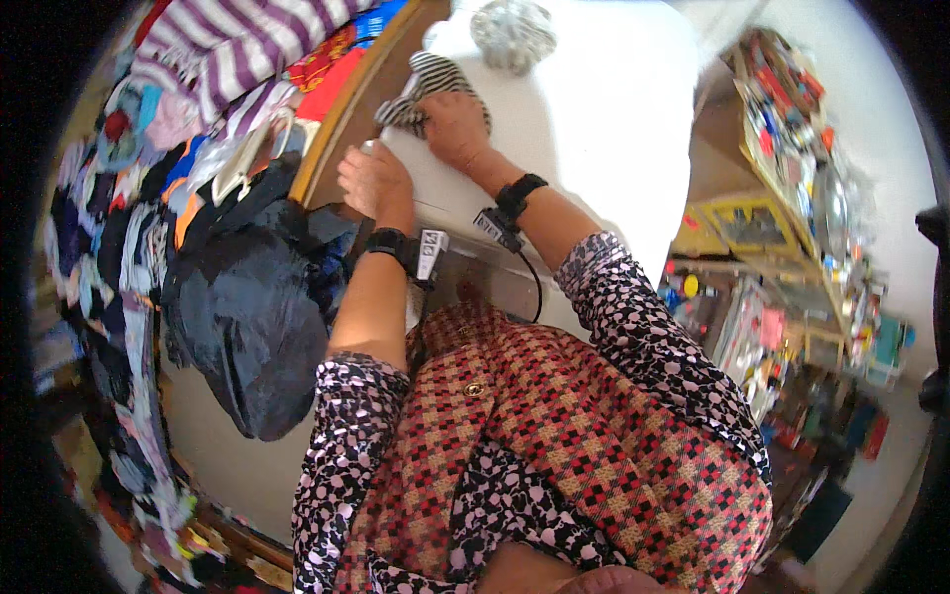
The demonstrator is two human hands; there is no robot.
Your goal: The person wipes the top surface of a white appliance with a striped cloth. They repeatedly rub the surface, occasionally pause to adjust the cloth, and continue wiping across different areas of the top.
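A black-and-white striped cloth (445, 73) lies bunched on a white top (586, 126), at its far left part. My right hand (456, 130) is on the cloth, with folds of it gathered under the fingers. At the left edge of the white top is my left hand (377, 182), its fingers curled beside a wooden panel (326, 152). A small white bit shows by its fingertips, and what it touches is hard to make out. Beyond the cloth stands a clear, ribbed round object (513, 36), perhaps glass or wrapped in plastic.
Left of the wooden panel hang a dark bag (252, 327) and many clothes (141, 245). A purple-and-white striped fabric (245, 56) lies at the upper left. To the right, a yellow-framed cabinet (749, 223) carries crowded small items. A black cable (536, 286) loops below my right wrist.
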